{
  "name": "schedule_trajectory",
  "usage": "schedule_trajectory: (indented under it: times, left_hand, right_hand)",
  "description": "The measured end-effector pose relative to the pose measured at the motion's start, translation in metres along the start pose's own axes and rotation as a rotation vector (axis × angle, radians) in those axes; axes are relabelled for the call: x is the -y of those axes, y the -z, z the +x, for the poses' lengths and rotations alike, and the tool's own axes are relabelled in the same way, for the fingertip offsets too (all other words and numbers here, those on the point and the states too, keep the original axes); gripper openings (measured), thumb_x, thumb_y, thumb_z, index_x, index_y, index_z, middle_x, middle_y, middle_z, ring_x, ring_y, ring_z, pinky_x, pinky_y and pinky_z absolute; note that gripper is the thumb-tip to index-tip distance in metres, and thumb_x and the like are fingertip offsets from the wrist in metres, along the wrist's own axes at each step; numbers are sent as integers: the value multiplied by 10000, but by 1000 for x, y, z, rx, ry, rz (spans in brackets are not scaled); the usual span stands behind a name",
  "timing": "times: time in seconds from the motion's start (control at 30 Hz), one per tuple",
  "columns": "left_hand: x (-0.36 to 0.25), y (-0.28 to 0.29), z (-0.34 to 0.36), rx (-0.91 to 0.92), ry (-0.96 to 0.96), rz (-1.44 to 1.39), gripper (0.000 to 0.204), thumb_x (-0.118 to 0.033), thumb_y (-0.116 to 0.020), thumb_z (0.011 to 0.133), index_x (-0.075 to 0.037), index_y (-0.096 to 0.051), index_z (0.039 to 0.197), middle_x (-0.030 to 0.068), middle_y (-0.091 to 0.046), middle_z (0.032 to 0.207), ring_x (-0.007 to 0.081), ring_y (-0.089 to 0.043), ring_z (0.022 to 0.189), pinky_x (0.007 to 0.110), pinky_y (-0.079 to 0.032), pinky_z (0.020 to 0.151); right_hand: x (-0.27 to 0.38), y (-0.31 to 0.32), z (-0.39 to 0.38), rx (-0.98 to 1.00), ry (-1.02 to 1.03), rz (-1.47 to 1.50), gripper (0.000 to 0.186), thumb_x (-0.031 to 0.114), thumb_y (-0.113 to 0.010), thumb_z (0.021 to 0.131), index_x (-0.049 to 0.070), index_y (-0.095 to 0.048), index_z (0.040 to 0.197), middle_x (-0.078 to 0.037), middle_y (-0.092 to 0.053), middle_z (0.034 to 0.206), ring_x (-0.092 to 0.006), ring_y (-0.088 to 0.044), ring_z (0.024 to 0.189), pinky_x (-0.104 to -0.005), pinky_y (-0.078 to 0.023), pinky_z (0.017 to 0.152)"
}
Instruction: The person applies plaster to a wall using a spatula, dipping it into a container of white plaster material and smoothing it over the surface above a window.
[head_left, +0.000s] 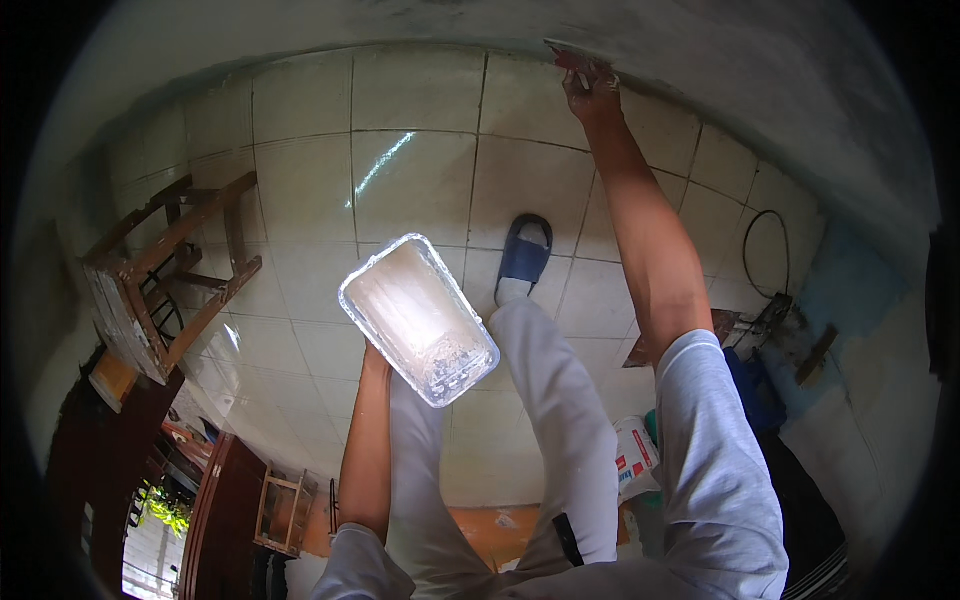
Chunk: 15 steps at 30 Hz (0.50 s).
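Observation:
My left hand [375,362] carries a rectangular white-rimmed tub [405,305] in front of my legs. Its fingers are hidden beneath the tub. Whitish paste is smeared around the tub's walls, with lumps gathered at its near right end. Reaching far forward, my right hand [597,90] is closed on a putty knife [568,56] with a red part showing. The blade lies at the foot of the grey plastered wall [690,45], and pale smears mark my fingers.
A wooden stool [170,270] stands at left on the tiled floor [410,190]. My slippered foot [527,250] is ahead. A white bucket [635,455] and a dark blue container [755,390] are at right, near a looped cable [767,254]. A small wooden chair [283,510] is at lower left.

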<state>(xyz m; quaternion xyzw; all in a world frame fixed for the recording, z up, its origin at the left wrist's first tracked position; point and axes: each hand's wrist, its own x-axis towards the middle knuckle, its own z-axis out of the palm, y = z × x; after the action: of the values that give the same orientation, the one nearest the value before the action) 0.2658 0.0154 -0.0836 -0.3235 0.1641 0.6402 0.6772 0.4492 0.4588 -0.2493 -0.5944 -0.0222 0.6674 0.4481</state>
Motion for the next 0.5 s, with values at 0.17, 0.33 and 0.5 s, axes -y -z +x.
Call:
schedule_trajectory:
  times: [0.17, 0.33, 0.5]
  left_hand:
    - [2, -4, -4, -25, -23, 0, 599, -477, -519, 977, -44, -456, 1385, 147, -577, 1230, 376, -549, 1158, 509, -511, 965]
    - [1, -6, 3, 4, -23, 17, 597, -475, -518, 978, -43, -456, 1385, 146, -578, 1229, 375, -549, 1158, 507, -510, 969]
    - [1, -4, 3, 31, -24, 2, 595, -473, -517, 979, -43, -455, 1385, 146, -579, 1227, 373, -550, 1158, 505, -508, 972]
  right_hand:
    - [27, 7, -19, 571, 896, -1156, 250, 162, -422, 1030, 57, -504, 1242, -102, -549, 1265, -257, -531, 1147, -363, -512, 819]
    - [71, -63, -153, 298, 141, -217, 284, 89, -498, 976, 23, -506, 1253, -127, -604, 1238, -246, -560, 1136, -338, -500, 906]
    - [43, -24, -199, 162, 171, 259, 214, 102, -514, 992, 5, -561, 1177, -121, -610, 1167, -262, -573, 1089, -358, -501, 865]
